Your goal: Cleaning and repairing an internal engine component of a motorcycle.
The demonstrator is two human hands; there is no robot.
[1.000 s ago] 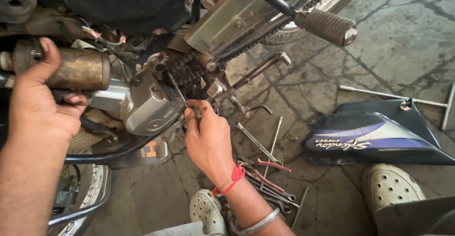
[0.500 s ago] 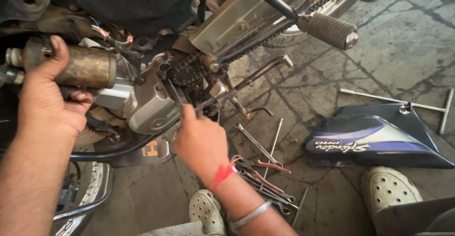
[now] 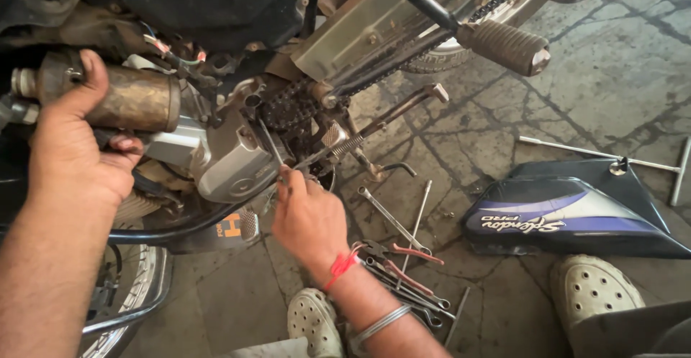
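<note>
My left hand (image 3: 72,156) is wrapped around a rusty brown cylindrical motor (image 3: 137,99) at the upper left of a motorcycle engine, thumb over its top. My right hand (image 3: 309,218), with a red thread and a metal bangle at the wrist, is under the silver engine cover (image 3: 230,160). Its fingertips pinch the lower end of a thin dark metal tool (image 3: 273,149) that runs up toward the greasy chain sprocket (image 3: 288,106). What the tool's tip touches is hidden.
A blue and silver side panel (image 3: 568,210) lies on the cracked floor at right, a long T-handle wrench (image 3: 612,160) behind it. Several spanners and pliers (image 3: 403,257) lie near my right wrist. A ribbed footpeg (image 3: 504,45) juts out above. My pale clogs (image 3: 594,289) and a spoked wheel (image 3: 129,286) are below.
My right hand has shifted slightly lower and right along the engine cover, fingers still at the thin tool. My left hand keeps its grip on the motor.
</note>
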